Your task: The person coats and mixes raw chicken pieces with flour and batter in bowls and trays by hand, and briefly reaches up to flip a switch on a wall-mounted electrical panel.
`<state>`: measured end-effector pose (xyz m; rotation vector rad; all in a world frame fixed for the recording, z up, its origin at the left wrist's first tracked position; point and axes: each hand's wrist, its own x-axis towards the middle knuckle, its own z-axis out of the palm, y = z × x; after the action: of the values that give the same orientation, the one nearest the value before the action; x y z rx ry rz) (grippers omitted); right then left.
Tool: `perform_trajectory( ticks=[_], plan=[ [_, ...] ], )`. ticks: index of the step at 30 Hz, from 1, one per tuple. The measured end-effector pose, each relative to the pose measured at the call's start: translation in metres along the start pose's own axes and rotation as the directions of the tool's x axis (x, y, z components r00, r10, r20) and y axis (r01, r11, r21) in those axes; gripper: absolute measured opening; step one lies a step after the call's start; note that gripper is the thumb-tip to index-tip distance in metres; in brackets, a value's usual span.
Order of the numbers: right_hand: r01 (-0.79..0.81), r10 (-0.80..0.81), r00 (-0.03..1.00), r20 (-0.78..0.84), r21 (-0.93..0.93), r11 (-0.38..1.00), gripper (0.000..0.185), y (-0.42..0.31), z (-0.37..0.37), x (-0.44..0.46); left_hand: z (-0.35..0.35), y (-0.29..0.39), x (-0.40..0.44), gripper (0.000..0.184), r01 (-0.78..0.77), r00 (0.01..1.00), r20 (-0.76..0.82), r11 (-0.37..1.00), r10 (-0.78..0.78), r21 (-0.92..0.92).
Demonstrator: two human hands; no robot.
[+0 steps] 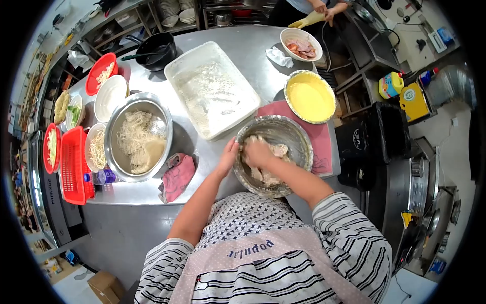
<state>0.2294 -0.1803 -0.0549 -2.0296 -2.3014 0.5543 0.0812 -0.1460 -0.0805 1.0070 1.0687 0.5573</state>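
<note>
A metal mixing bowl [307, 152] with batter-smeared walls sits at the table's near edge, partly on a pink cloth [320, 144]. My left hand [230, 156] grips its left rim, thumb up along the edge. Inside the bowl, my right hand [258, 152] is closed into pale, batter-coated pieces [271, 175] that look like meat; its coated fingertips are partly hidden in them. Just behind the bowl stands a second bowl of yellow batter [310, 96]. To the left, a white rectangular tub [238, 109] holds a layer of white flour.
A steel bowl of thin noodles [164, 116], a pink rag [178, 177], a red basket [76, 164] and a black pot [162, 53] occupy the left side. A bowl of raw meat [302, 45] stands at the back. Across the table, another person's hands [324, 9] handle a yellow glove.
</note>
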Motion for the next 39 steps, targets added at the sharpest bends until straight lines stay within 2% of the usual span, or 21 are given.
perform_trajectory(
  ticks=[1, 4, 5, 9, 11, 13, 15, 17, 19, 20, 21, 23, 24, 25, 26, 28, 30, 32, 34, 37, 39],
  plan=[
    [0.093, -0.102, 0.978, -0.184, -0.055, 0.994, 0.024, 0.021, 0.019, 0.011, -0.005, -0.008, 0.006, 0.040, -0.018, 1.000, 0.018, 1.000, 0.018, 0.013],
    [-0.118, 0.122, 0.991, 0.053, -0.070, 0.991, 0.025, 0.043, -0.010, 0.013, -0.008, 0.007, -0.001, 0.041, -0.080, 0.990, 0.120, 0.996, 0.074, 0.043],
    [-0.180, 0.194, 0.972, 0.134, -0.109, 0.978, 0.026, 0.052, -0.023, 0.005, -0.008, 0.007, -0.001, 0.041, -0.087, 0.992, 0.100, 0.993, 0.079, 0.074],
    [-0.113, 0.115, 0.981, 0.159, -0.022, 0.993, 0.026, 0.109, -0.022, -0.043, -0.005, 0.005, 0.000, 0.041, -0.099, 0.994, 0.043, 0.991, 0.096, 0.087],
    [0.048, -0.067, 0.955, 0.288, 0.072, 0.996, 0.028, 0.083, -0.059, -0.075, -0.005, 0.008, 0.001, 0.041, -0.038, 0.998, 0.045, 0.999, 0.037, 0.021],
    [0.350, -0.360, 0.855, 0.373, 0.097, 0.932, 0.037, 0.074, -0.044, -0.099, -0.004, 0.010, 0.001, 0.041, -0.035, 0.999, 0.027, 0.998, 0.033, 0.048],
    [0.558, -0.516, 0.800, 0.306, -0.063, 0.827, 0.047, 0.062, -0.004, -0.111, -0.001, 0.017, -0.001, 0.041, -0.032, 0.999, 0.025, 0.996, 0.030, 0.085],
    [0.511, -0.515, 0.831, 0.208, 0.079, 0.856, 0.034, 0.048, 0.020, -0.100, 0.003, 0.028, -0.008, 0.042, -0.071, 0.995, 0.082, 0.994, 0.064, 0.086],
    [0.539, -0.557, 0.824, -0.103, -0.164, 0.827, 0.038, 0.010, -0.011, -0.073, 0.002, 0.018, -0.001, 0.042, -0.054, 0.996, 0.073, 0.994, 0.047, 0.097],
    [0.388, -0.386, 0.921, 0.045, -0.046, 0.921, 0.038, 0.010, 0.004, -0.050, 0.002, 0.014, 0.000, 0.042, -0.034, 0.998, 0.055, 0.995, 0.028, 0.099],
    [0.202, -0.208, 0.956, 0.206, 0.049, 0.978, 0.037, 0.012, 0.016, -0.027, 0.001, 0.015, -0.001, 0.042, -0.038, 0.997, 0.076, 0.993, 0.029, 0.111],
    [0.168, -0.175, 0.982, -0.073, -0.090, 0.982, 0.032, 0.017, 0.004, -0.001, -0.003, 0.020, -0.002, 0.044, -0.034, 0.989, 0.143, 0.996, 0.022, 0.083],
    [0.151, -0.158, 0.984, -0.081, -0.084, 0.985, 0.032, 0.027, -0.003, 0.006, -0.005, 0.018, -0.001, 0.044, -0.033, 0.987, 0.158, 0.995, 0.018, 0.094],
    [0.041, -0.033, 0.994, 0.108, -0.076, 0.996, 0.030, 0.038, -0.008, 0.014, -0.007, 0.014, 0.002, 0.043, -0.037, 0.988, 0.153, 0.997, 0.026, 0.070],
    [-0.059, 0.083, 0.951, 0.297, -0.088, 0.994, 0.027, 0.046, -0.014, 0.022, -0.009, 0.012, 0.003, 0.042, -0.042, 0.990, 0.140, 0.998, 0.036, 0.041],
    [-0.001, 0.001, 0.973, 0.232, 0.002, 1.000, 0.026, 0.084, -0.031, -0.004, -0.010, 0.012, 0.000, 0.043, -0.041, 0.989, 0.147, 0.998, 0.034, 0.043],
    [0.123, -0.152, 0.974, 0.165, 0.174, 0.977, 0.031, 0.121, -0.022, -0.041, -0.010, 0.007, 0.006, 0.044, -0.025, 0.997, 0.072, 0.996, 0.019, 0.084],
    [0.158, -0.228, 0.940, 0.254, 0.268, 0.950, 0.039, 0.107, -0.050, -0.083, -0.008, 0.006, 0.009, 0.045, -0.022, 0.998, 0.067, 0.997, 0.017, 0.074],
    [0.319, -0.326, 0.881, 0.344, 0.079, 0.944, 0.048, 0.093, -0.036, -0.108, -0.003, 0.021, 0.004, 0.044, -0.081, 0.992, 0.113, 0.977, 0.059, 0.198],
    [0.303, -0.250, 0.877, 0.410, -0.068, 0.951, 0.054, 0.077, -0.013, -0.105, 0.001, 0.032, 0.001, 0.050, -0.079, 0.991, 0.130, 0.957, 0.044, 0.280],
    [0.304, -0.267, 0.881, 0.391, -0.035, 0.952, 0.054, 0.075, 0.000, -0.086, 0.005, 0.037, -0.003, 0.046, -0.087, 0.991, 0.117, 0.964, 0.059, 0.253]
  ],
)
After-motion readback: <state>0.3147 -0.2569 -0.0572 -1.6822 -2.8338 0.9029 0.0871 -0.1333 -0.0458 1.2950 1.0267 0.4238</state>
